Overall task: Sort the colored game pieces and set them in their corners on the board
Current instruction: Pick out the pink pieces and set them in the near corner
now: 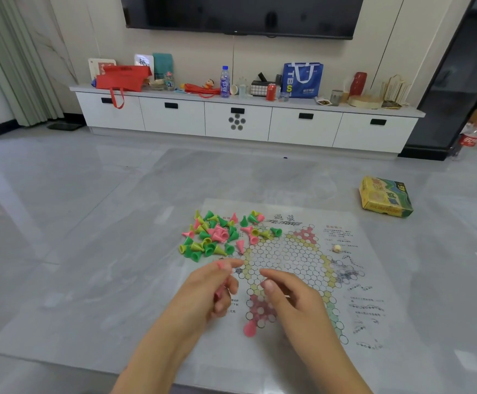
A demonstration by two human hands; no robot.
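A paper checkers board (354, 282) lies flat on the grey table, printed with a star of hexagon cells. A mixed heap of pink, green and yellow cone pieces (217, 237) covers its far left corner. One pink piece (249, 329) stands at the near tip of the pink corner. My left hand (211, 291) hovers over the board's left edge and holds pink pieces in its curled fingers. My right hand (291, 297) hangs just right of it above the near pink corner, fingers loosely bent, nothing visible in them.
A small pale die (336, 248) rests on the board's right side. The yellow game box (385, 198) lies on the table at the far right. Beyond the table stands a white TV cabinet (237, 120) crowded with bags and bottles.
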